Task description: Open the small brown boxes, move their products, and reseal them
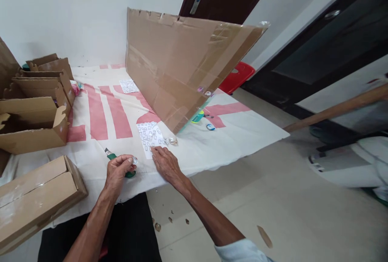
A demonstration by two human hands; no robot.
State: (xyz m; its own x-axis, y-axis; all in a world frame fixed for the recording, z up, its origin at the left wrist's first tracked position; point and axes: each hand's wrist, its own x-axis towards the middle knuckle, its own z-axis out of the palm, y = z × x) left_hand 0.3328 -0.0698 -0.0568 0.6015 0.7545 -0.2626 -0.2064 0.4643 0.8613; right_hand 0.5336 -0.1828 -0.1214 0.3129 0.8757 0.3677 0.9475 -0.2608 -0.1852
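Your left hand [116,170] pinches small white piece [135,160], left of patterned sheet [148,154]. Your right hand [165,163], nearer, touches sheet's near end; pinch unconfirmed.

A white sheet [146,137] with rows of small, dark-outlined shapes lay on the pink-patterned cloth [194,155]. Left of it, a small pale piece [135,160] was held above a partly hidden green-handled tool [112,156].

Two hands [119,169] [166,164], two printed sheets [129,86] [146,140], one cardboard panel [178,64].
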